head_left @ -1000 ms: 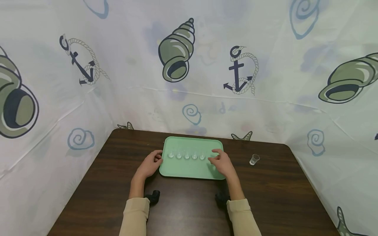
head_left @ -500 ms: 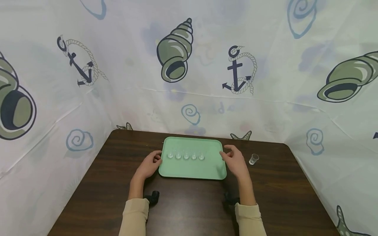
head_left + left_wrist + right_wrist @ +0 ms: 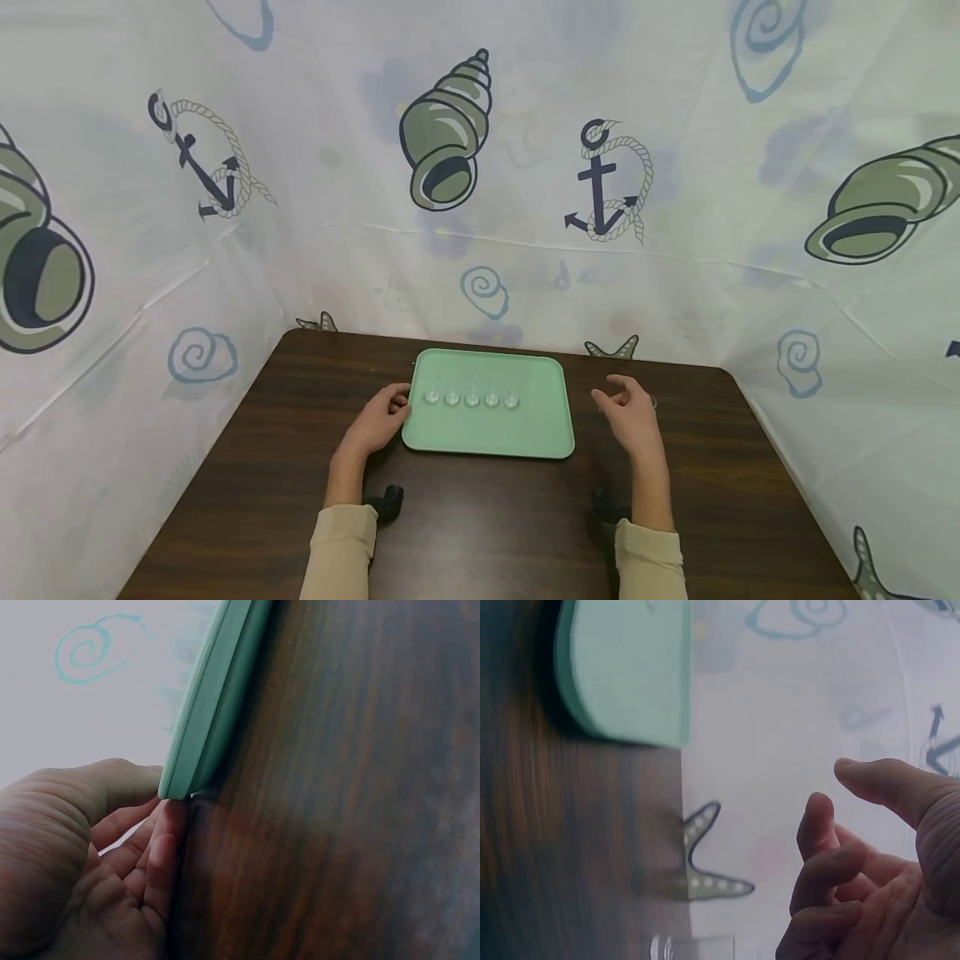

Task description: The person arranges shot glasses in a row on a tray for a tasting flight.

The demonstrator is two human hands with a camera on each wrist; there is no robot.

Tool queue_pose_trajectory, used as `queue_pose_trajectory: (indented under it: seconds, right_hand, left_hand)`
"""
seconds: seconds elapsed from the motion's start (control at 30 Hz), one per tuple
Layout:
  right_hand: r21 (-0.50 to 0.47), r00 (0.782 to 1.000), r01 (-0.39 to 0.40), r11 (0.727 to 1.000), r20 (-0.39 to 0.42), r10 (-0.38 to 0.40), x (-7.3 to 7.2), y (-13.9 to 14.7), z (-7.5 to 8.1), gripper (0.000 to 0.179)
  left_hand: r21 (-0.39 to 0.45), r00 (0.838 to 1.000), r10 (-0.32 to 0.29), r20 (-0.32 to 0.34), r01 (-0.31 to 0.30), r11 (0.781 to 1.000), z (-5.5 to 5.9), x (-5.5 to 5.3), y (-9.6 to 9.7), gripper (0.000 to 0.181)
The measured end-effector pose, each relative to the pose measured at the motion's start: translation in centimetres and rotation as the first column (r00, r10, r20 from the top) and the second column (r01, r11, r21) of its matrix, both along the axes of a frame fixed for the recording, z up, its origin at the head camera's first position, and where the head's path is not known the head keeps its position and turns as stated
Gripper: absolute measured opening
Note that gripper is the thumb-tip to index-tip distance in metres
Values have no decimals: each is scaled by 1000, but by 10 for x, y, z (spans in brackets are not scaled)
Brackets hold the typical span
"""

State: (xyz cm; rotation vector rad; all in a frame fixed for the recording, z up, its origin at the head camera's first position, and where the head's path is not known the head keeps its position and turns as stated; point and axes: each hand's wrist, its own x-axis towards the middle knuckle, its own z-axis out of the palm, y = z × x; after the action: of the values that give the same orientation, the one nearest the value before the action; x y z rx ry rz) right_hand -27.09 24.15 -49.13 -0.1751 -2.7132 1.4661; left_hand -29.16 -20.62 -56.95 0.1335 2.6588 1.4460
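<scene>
A pale green tray [image 3: 487, 433] lies on the table, and several small clear cups [image 3: 472, 398] stand on it in one row. My left hand [image 3: 380, 417] pinches the tray's left edge; the left wrist view shows the thumb at the rim and fingertips just below it. Right of the tray, my right hand [image 3: 632, 417] is above the table, thumb and fingers apart with nothing between them. Mostly hidden behind that hand is another small clear cup [image 3: 654, 402]. The right wrist view catches part of this cup [image 3: 701, 948] at its bottom edge.
The dark wooden table [image 3: 465, 525] reaches back to a white curtain [image 3: 337, 275] printed with shells, anchors and starfish. Another stretch of the curtain hangs along the left side. A black wrist device [image 3: 387, 503] sits at the left wrist.
My right hand has moved right, from over the tray's right part to beside the lone cup, which it now mostly covers from the head view. The left hand has stayed at the tray edge.
</scene>
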Motion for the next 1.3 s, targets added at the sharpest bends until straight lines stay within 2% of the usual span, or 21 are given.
queue_pose_trajectory:
  seconds: [0.27,0.63,0.93,1.3]
  right_hand:
    - [49,998,59,997,-8,-59,2,22,-3,61]
    - [55,989,119,991,79,-123,9,44,1,70]
    - [161,970,195,967,112,-214,14,58,-1,71]
    - [181,960,187,966,174,-219,13,69,-12,84]
  left_hand:
    - [3,1000,5,0,-5,1000,-1,1,0,50]
    - [-27,1000,15,-7,-15,1000,-4,-1,0,49]
    - [-26,1000,11,-4,-11,1000,-3,-1,-1,49]
    - [-29,1000,16,-3,-16,999,-3,-2,0,49]
